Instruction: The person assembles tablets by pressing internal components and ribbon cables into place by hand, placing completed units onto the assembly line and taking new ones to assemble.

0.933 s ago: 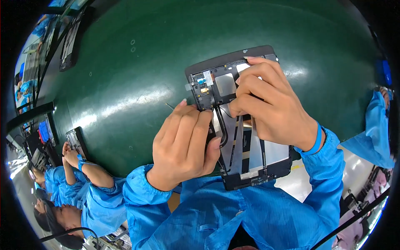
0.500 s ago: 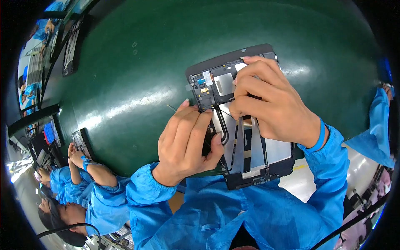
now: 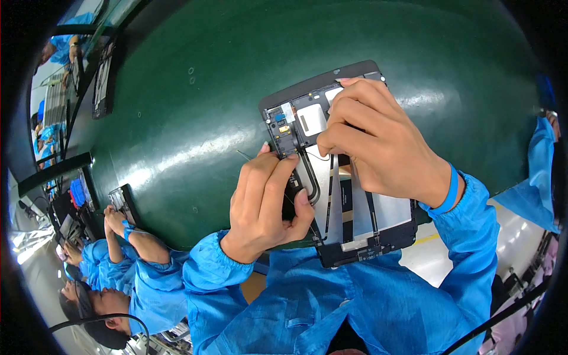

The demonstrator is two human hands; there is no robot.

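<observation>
Gleaming inside, blk tablet (image 3: 347,198), w/ silver panel (image 3: 390,210)

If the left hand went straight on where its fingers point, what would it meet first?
Probably the left hand would meet the dark upper-left section of the opened device first; depth is unclear.

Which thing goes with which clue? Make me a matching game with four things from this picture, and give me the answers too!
Things:
1. left hand
2. table
3. wristband
4. flat device

Clues:
A. bright blue
B. open, with its inside showing
C. at the left edge of the flat device
D. green, with shiny patches

Right pairs: 1-C, 2-D, 3-A, 4-B
</observation>
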